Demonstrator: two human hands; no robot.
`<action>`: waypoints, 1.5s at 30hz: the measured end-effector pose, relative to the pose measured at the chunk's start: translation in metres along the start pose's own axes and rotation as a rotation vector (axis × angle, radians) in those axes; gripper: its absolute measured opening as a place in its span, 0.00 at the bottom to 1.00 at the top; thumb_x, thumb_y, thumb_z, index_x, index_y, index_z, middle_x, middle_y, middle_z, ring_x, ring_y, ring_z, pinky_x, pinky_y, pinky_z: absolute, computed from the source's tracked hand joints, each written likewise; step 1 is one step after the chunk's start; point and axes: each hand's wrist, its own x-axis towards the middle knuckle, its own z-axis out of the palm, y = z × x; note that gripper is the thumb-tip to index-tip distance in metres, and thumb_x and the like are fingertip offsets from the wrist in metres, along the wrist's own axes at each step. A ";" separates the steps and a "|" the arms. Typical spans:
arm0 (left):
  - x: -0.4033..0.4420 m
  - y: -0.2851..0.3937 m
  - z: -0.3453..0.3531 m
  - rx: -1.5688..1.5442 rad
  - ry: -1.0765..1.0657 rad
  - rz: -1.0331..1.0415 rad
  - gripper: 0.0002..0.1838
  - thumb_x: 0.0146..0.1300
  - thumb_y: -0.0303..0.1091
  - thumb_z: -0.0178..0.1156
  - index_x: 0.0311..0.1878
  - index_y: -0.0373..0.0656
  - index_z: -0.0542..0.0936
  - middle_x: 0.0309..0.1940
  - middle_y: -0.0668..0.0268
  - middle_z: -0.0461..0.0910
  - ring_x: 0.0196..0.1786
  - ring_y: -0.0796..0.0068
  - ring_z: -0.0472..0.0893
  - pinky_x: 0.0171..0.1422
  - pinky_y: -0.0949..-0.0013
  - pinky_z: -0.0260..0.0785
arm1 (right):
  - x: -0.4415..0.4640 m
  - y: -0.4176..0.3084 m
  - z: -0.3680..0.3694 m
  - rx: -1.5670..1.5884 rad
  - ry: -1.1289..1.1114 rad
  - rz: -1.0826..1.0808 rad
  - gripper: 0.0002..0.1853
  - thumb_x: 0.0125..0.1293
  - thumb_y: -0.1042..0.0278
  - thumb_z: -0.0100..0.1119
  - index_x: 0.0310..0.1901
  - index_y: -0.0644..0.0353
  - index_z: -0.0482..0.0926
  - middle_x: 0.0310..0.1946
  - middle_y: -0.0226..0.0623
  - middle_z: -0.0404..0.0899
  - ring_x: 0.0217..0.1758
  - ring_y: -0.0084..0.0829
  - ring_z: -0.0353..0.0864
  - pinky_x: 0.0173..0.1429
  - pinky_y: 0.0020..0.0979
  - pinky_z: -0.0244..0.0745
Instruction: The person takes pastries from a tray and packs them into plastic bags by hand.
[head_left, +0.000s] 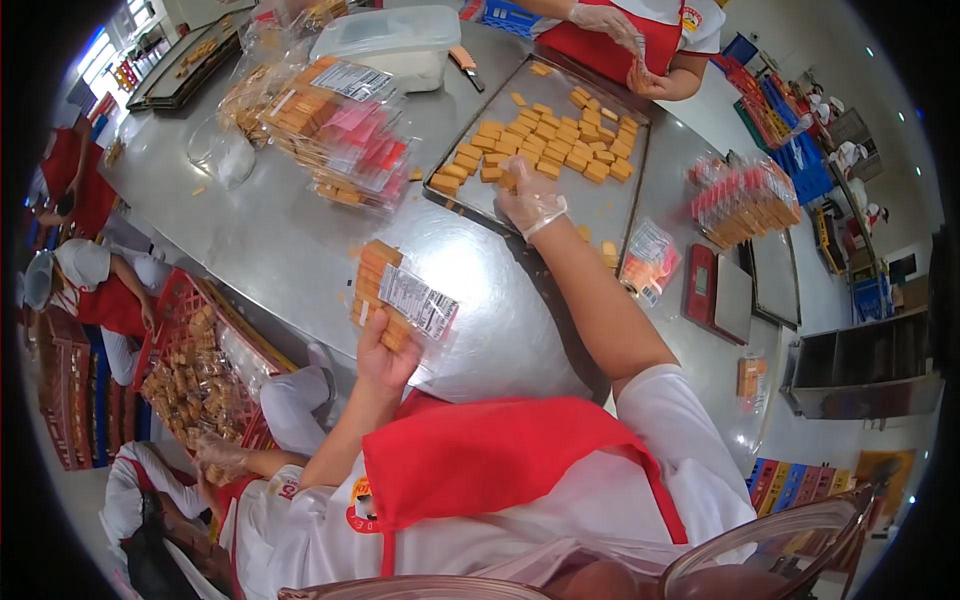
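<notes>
My left hand (388, 352) grips a clear plastic pack of biscuits (372, 280), stacked in rows with a white printed label, above the steel table. In a clear plastic glove, my right hand (530, 203) reaches over the near side of a metal tray (637, 195). Its fingers are closed around a small rectangular biscuit (508, 181), partly hidden by the hand. Many loose golden biscuits (560, 140) lie on the tray beyond it, and a few rest near its right corner.
Filled packs (325, 120) are piled at the left, near a lidded plastic tub (390, 45) and a knife (465, 62). More packs (745, 200), a red scale (715, 295) and a label packet (650, 260) sit right. A co-worker's gloved hand (610, 25) is across the table.
</notes>
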 end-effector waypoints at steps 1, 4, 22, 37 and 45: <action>0.001 0.001 -0.002 0.016 0.004 0.008 0.25 0.57 0.37 0.55 0.58 0.43 0.64 0.55 0.58 0.69 0.57 0.57 0.68 0.63 0.50 0.56 | 0.000 0.007 0.010 0.057 0.055 -0.093 0.20 0.52 0.61 0.58 0.47 0.52 0.65 0.32 0.46 0.76 0.36 0.46 0.77 0.41 0.38 0.71; -0.001 0.000 -0.012 0.034 0.036 0.044 0.25 0.57 0.37 0.55 0.58 0.43 0.64 0.54 0.58 0.69 0.57 0.58 0.68 0.63 0.50 0.56 | -0.004 0.022 0.014 0.171 0.125 -0.285 0.22 0.52 0.64 0.59 0.48 0.51 0.64 0.33 0.45 0.77 0.36 0.45 0.77 0.41 0.37 0.71; 0.011 -0.004 -0.001 0.038 0.177 0.115 0.23 0.60 0.40 0.52 0.57 0.45 0.64 0.53 0.62 0.70 0.57 0.61 0.68 0.55 0.59 0.67 | -0.067 -0.038 -0.049 1.418 -0.230 0.321 0.30 0.47 0.82 0.58 0.48 0.48 0.53 0.35 0.45 0.73 0.29 0.32 0.76 0.28 0.30 0.73; 0.012 -0.014 0.078 0.383 -0.028 0.335 0.26 0.55 0.32 0.58 0.58 0.46 0.62 0.52 0.66 0.69 0.55 0.69 0.70 0.58 0.62 0.64 | -0.128 -0.078 -0.045 1.562 -0.293 0.068 0.32 0.47 0.87 0.58 0.54 0.52 0.61 0.54 0.38 0.62 0.38 0.27 0.75 0.35 0.26 0.73; 0.010 -0.019 0.091 0.240 -0.057 0.289 0.25 0.56 0.31 0.57 0.58 0.45 0.62 0.51 0.65 0.70 0.55 0.68 0.70 0.59 0.62 0.63 | -0.125 -0.101 -0.048 1.634 -0.313 -0.101 0.37 0.45 0.85 0.62 0.59 0.58 0.59 0.55 0.37 0.63 0.54 0.31 0.68 0.52 0.29 0.71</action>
